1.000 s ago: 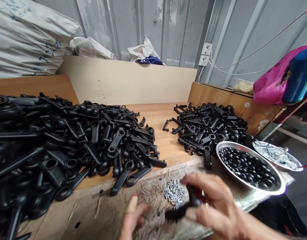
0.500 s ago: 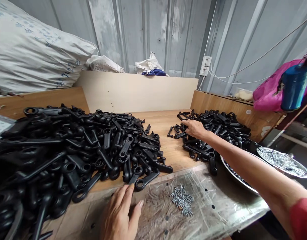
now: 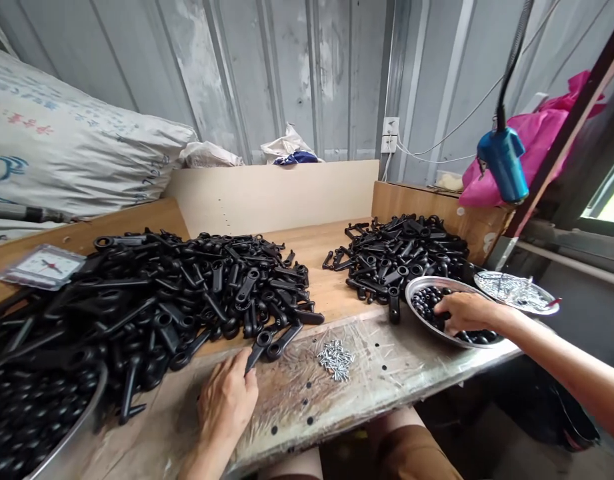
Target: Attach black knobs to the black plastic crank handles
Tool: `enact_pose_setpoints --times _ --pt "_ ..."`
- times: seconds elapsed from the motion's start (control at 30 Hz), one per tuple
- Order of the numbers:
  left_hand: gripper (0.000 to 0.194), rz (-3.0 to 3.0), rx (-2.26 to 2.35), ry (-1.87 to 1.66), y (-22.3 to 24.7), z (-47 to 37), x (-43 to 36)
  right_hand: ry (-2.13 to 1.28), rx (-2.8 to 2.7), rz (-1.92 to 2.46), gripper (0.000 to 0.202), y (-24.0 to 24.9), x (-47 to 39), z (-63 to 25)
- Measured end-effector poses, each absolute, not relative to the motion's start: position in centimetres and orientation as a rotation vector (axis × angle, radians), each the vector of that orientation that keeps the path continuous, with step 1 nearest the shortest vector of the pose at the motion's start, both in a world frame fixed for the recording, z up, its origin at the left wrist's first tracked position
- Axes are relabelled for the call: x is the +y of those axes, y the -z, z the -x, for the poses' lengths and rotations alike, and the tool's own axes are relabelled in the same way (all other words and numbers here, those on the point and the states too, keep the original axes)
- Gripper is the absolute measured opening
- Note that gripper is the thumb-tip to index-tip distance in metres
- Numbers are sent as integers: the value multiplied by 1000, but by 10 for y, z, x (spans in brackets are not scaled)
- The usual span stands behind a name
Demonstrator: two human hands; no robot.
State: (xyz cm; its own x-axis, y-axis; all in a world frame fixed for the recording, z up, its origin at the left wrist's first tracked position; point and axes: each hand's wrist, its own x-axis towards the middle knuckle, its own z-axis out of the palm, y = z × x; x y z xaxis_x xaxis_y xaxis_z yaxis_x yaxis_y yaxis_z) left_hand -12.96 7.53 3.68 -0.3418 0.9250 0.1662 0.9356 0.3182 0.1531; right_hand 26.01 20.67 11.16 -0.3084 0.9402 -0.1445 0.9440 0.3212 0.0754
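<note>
My left hand point(image 3: 227, 397) rests at the near edge of the left pile, fingers and thumb closed on a black crank arm point(image 3: 259, 345) with a ring-shaped end. Beside it lies another ring-ended crank arm point(image 3: 285, 339). My right hand point(image 3: 461, 313) dips into a metal bowl point(image 3: 414, 313) of round black knobs point(image 3: 427, 298). Its fingers are curled among the knobs and seem closed on one, though the fingertips are partly hidden. Between the hands, a small heap of silver pins point(image 3: 335, 360) lies on the plastic-covered bench point(image 3: 381, 380).
Crank arms form a large left pile point(image 3: 187, 287) and a smaller right pile point(image 3: 401, 253). A foil-like tray of shiny small parts point(image 3: 517, 290) stands beyond the bowl. A blue power driver point(image 3: 504, 163) hangs at right. Another knob-filled bowl point(image 3: 99, 393) sits at lower left.
My right hand has come back from the right pile into the bowl of knobs. My left hand has closed on the crank arm by its fingertips. The view has shifted right.
</note>
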Motion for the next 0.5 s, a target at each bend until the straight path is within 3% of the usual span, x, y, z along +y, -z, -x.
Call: enact_pose_setpoints --times 0.13,0.27,0.33,0.5 --pt "42 1666 -2679 214 -52 135 63 75 2438 -1696 17 -99 207 -261" --pt "20 1649 -2780 209 -63 144 63 101 2458 -1669 24 -94 212 -259" --pt "13 1672 -2800 310 -64 148 71 110 2463 -1656 25 -94 214 -258" --pt "20 1809 -2831 825 -58 146 83 98 2515 -1676 23 -96 210 -256"
